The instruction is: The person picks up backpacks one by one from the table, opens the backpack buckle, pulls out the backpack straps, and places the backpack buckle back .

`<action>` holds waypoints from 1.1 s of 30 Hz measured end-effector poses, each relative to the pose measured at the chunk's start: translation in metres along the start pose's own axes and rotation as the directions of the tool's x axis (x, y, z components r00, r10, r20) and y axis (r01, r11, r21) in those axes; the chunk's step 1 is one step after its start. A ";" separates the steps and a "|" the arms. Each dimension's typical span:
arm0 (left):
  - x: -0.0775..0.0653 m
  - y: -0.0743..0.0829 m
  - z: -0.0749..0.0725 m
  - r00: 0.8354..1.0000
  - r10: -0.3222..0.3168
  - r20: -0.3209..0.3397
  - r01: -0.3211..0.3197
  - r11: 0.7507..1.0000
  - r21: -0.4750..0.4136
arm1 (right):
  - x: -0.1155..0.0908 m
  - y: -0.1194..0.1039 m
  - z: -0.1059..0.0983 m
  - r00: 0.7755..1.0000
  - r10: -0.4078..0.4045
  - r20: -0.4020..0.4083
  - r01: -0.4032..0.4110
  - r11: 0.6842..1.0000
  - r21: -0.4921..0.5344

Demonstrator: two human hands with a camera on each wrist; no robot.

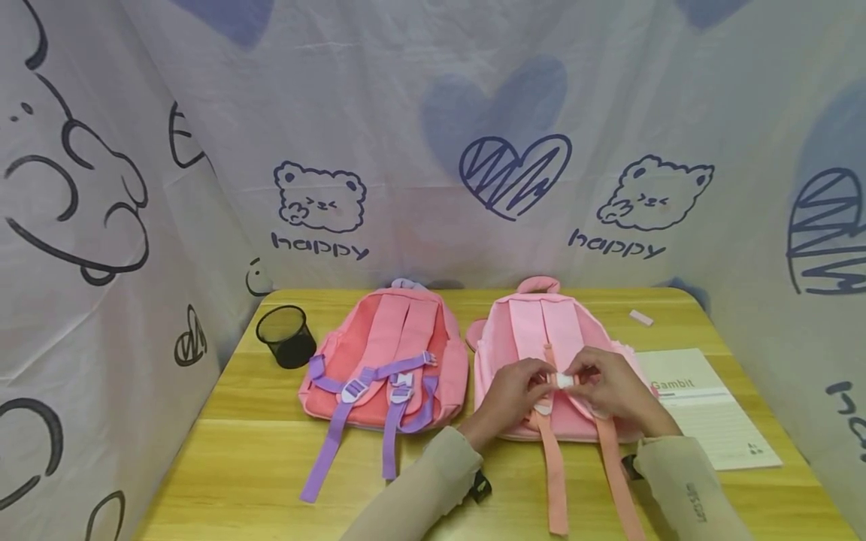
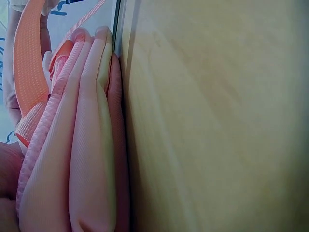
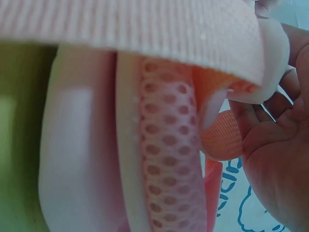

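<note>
A light pink backpack [image 1: 497,353] lies with its shoulder straps facing up. Over its middle, both hands meet at a white buckle [image 1: 564,381] on an orange strap. My left hand [image 1: 516,392] pinches the buckle's left end, and my right hand [image 1: 612,382] pinches its right end. Two loose orange webbing tails [image 1: 553,473] hang toward the table's front. In the left wrist view an orange strap [image 2: 29,63] arches above the backpack's pink side [image 2: 89,145]. The right wrist view has mesh padding [image 3: 169,145] beside the curled right hand [image 3: 275,150].
Left of it lies a coral-pink backpack [image 1: 446,361] with purple straps and a purple buckle. A black mesh pen cup [image 1: 287,346] stands at the table's left. On the right are a notebook [image 1: 717,421] and a small pale pink block [image 1: 641,318]. A patterned curtain [image 1: 419,135] encloses the table.
</note>
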State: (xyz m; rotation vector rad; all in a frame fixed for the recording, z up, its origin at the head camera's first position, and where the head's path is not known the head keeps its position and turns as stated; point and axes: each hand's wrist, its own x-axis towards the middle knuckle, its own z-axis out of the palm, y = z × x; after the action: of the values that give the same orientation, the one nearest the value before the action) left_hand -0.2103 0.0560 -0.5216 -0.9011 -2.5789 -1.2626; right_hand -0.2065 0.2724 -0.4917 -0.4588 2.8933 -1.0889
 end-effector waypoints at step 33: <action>-0.005 -0.004 -0.010 0.996 -0.080 -0.030 0.073 0.978 -0.193 | -0.007 0.015 -0.007 0.999 0.028 -0.040 -0.028 1.000 0.014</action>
State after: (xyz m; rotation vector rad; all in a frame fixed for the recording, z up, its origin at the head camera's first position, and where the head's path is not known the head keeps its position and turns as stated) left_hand -0.2098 0.0440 -0.5199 -0.8067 -2.5178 -1.5561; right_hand -0.2044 0.2892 -0.4964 -0.3994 2.9158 -1.1257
